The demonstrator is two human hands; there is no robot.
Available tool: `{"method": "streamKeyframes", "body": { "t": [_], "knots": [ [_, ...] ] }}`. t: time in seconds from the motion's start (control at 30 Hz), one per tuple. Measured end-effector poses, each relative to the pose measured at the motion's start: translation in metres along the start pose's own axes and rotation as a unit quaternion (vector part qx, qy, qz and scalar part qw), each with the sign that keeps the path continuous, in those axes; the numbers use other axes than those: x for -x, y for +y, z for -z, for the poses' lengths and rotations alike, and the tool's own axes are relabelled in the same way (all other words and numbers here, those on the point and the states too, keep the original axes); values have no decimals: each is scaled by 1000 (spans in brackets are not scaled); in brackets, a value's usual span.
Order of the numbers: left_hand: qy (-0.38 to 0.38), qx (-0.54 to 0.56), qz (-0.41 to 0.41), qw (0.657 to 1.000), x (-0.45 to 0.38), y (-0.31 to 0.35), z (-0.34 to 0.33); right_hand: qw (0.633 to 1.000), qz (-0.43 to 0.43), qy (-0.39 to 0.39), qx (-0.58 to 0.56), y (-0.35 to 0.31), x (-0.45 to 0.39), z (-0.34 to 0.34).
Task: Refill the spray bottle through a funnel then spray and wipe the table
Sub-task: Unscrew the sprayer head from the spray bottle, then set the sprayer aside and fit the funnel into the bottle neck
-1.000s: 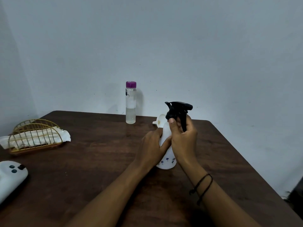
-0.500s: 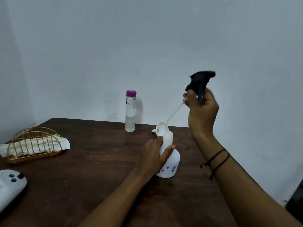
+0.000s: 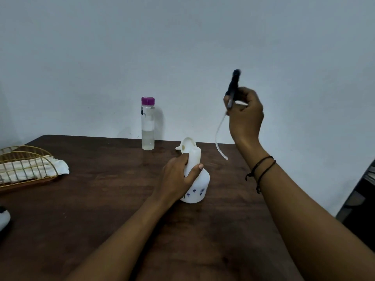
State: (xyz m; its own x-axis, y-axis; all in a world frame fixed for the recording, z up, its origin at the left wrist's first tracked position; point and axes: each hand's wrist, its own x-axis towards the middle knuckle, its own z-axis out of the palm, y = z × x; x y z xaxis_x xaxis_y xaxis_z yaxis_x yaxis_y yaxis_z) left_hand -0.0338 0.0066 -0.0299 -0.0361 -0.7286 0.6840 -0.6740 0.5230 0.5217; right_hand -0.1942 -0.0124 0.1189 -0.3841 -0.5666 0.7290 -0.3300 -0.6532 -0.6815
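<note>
Your left hand (image 3: 178,177) wraps the neck of the white spray bottle (image 3: 195,179), pinning it upright on the worktop (image 3: 101,199) so its open mouth stays steady. Your right hand (image 3: 244,116) grips the black trigger head (image 3: 233,86) aloft, its dip tube (image 3: 220,138) dangling clear. The white funnel (image 3: 186,146) lies just behind the bottle, the purple-capped water bottle (image 3: 148,123) beyond.

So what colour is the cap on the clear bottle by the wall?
Purple cap, clearest in the head view.
</note>
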Motion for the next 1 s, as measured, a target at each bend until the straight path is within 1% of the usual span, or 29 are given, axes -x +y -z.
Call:
{"method": "streamKeyframes", "body": {
  "t": [0.07,0.13,0.23,0.33,0.4,0.53,0.8,0.87,1.0],
  "knots": [
    [-4,0,1,1000,0,0,0,996,-25,-36,81,28,5,1],
    [-10,6,2,1000,0,1,-1,981,-37,-79,174,60,11,5],
    [-13,17,-2,1000,1,1,1,930,-56,-177,316,107,18,10],
    [-18,14,-7,1000,0,0,3,881,-72,-246,398,139,23,13],
    [-24,9,-8,1000,0,-2,3,856,-81,-259,440,150,26,12],
    [-30,4,-8,999,1,-6,0,833,-108,-263,475,168,35,8],
    [-24,-5,-7,1000,0,-7,2,815,-164,-268,487,168,40,3],
    [-18,-5,-7,1000,0,-8,3,814,-160,-256,497,158,39,-1],
    [2,-5,2,1000,-3,-14,7,850,-96,-240,460,137,39,-18]
  ]
}}
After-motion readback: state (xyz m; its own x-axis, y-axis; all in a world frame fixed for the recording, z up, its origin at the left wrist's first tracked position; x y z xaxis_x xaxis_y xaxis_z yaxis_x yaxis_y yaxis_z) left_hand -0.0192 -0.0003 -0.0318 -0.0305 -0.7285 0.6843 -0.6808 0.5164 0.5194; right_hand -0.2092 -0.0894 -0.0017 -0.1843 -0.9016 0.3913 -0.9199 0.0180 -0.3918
